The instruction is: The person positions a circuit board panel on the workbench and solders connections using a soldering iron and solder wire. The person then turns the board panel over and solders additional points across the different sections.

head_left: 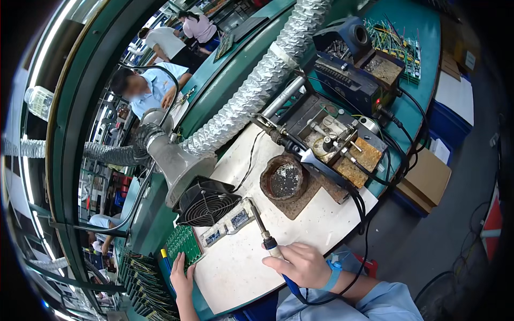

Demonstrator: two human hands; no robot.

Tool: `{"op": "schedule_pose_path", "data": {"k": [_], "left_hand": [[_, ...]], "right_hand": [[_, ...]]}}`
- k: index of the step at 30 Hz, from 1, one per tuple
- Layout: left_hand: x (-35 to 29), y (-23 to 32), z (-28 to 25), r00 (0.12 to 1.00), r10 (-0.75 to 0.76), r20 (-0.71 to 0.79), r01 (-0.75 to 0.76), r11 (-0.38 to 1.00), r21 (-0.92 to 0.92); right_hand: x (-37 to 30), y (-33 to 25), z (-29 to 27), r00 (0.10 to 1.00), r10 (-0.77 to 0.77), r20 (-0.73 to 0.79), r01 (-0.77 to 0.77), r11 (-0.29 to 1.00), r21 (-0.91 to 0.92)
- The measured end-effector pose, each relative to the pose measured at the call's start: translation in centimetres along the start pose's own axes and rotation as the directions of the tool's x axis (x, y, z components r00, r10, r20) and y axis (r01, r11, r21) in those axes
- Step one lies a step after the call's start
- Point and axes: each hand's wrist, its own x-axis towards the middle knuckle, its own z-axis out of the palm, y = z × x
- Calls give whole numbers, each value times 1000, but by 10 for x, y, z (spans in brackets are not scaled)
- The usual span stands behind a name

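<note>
My right hand (302, 266) grips a soldering iron (270, 243) by its handle. The iron's metal shaft points up and left, its tip close to the right end of a pale fixture (227, 228) with small blue-and-dark boards in it. Beside the fixture's left end is a green circuit board panel (183, 242). My left hand (183, 275) rests at the panel's near edge with its fingers stretched out and apart, touching it. A blue pen-like tool with a yellow end (165, 259) sticks up just left of that hand.
Behind the fixture stands a black fan (208, 200), near a grey extraction funnel (179, 163) and a silver duct (251, 91). A round brown pot (282, 178), a soldering station (353, 75) and cables occupy the right. Wired boards (140, 283) sit lower left; a co-worker (152, 88) sits opposite.
</note>
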Motion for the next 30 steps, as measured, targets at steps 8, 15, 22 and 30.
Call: {"op": "schedule_pose_path", "data": {"k": [8,15,22,30], "left_hand": [[4,21,17,997,-64,-33,62,996,-62],[-19,29,8,965,-34,-261,31,999,-16],[-88,-13,-75,774,-245,-584,316,949,20],[-201,-179,-123,483,-527,-699,813,567,134]], "right_hand": [[-2,6,-4,1000,-1,23,2,1000,-28],[-3,3,3,997,-9,-79,5,999,-45],[-4,0,4,993,-9,-115,0,997,-80],[-4,3,4,992,-6,-124,1,999,-41]]}}
